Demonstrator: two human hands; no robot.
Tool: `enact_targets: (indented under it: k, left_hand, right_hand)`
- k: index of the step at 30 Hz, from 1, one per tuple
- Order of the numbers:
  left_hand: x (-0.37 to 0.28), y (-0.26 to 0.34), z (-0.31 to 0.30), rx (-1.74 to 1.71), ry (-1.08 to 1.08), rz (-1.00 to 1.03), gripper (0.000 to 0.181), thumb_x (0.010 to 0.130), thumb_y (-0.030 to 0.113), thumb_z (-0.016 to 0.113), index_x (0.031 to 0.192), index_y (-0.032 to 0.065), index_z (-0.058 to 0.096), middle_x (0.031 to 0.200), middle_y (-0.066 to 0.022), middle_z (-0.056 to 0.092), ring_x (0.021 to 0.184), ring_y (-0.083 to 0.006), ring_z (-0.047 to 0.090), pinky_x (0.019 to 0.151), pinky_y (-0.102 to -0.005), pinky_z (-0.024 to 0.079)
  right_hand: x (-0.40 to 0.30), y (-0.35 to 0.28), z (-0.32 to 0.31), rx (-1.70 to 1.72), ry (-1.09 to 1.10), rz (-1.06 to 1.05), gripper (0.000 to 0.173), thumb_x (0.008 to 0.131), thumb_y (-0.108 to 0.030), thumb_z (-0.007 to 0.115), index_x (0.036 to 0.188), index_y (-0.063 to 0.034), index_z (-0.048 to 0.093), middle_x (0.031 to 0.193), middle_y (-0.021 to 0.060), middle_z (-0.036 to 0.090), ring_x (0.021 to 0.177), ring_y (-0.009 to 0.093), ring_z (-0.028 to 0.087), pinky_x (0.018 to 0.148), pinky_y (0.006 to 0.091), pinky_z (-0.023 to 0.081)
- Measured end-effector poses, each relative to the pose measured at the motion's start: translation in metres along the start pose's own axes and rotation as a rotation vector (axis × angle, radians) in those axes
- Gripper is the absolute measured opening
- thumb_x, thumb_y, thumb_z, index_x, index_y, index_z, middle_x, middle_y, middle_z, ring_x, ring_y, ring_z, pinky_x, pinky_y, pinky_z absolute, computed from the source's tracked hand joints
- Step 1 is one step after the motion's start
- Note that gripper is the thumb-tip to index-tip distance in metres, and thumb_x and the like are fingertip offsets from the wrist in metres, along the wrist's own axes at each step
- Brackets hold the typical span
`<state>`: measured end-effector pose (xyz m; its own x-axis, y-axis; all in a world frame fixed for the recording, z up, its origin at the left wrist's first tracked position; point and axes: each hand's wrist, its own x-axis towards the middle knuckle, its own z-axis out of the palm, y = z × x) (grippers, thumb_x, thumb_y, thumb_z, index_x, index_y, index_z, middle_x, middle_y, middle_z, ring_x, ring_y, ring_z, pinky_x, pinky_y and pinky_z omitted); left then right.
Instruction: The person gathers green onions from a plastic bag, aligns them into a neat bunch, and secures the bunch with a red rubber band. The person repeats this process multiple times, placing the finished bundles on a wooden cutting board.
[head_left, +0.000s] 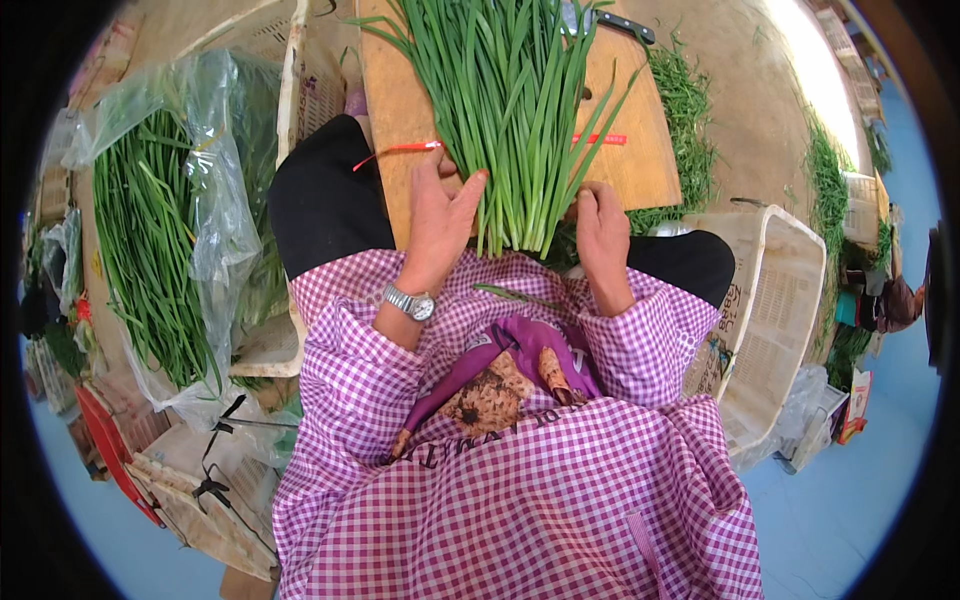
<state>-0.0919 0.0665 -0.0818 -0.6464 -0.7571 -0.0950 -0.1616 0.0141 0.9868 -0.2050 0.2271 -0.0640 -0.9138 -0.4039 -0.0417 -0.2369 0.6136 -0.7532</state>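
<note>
A thick bunch of green garlic chives (510, 127) lies on a wooden board (634, 161) before me, its pale cut ends towards my lap. My left hand (442, 206) is at the left side of the bunch, with thumb and fingers apart. Its thumb touches the stalks, and its fingertips are beside a red tie strip (405, 148). That strip shows on both sides of the bunch; its middle is hidden. At the lower right edge of the stalks, my right hand (604, 232) has curled fingers. What is between those fingers is hidden.
A knife (622, 26) lies at the board's far right. Chives in a clear plastic bag (225, 225) stand at left by a crate (311, 97). An open plastic crate (780, 300) is at right. Loose trimmings (682, 112) cover floor beside the board. Another person (896, 304) is far right.
</note>
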Motion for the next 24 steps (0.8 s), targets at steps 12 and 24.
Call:
enact_targets:
  k: [12,24]
  left_hand:
    - [0.008,0.024,0.007,0.223,-0.096,0.167,0.044,0.083,0.011,0.060,0.120,-0.0054,0.042,0.112,-0.0237,0.047,0.107,-0.0395,0.044,0.093,-0.0426,0.036]
    - [-0.010,0.010,-0.005,0.200,-0.029,0.094,0.048,0.081,0.020,0.058,0.118,-0.0049,0.040,0.110,-0.0285,0.046,0.104,-0.0439,0.044,0.093,-0.0469,0.036]
  right_hand:
    - [0.027,-0.044,0.017,-0.249,-0.144,-0.208,0.017,0.087,-0.015,0.044,0.097,-0.0046,0.053,0.082,0.0226,0.060,0.077,0.041,0.058,0.066,0.0479,0.045]
    - [0.029,-0.019,-0.018,-0.184,-0.096,-0.220,0.019,0.088,-0.019,0.049,0.090,-0.0018,0.059,0.067,0.0192,0.057,0.060,0.030,0.056,0.058,0.0392,0.043]
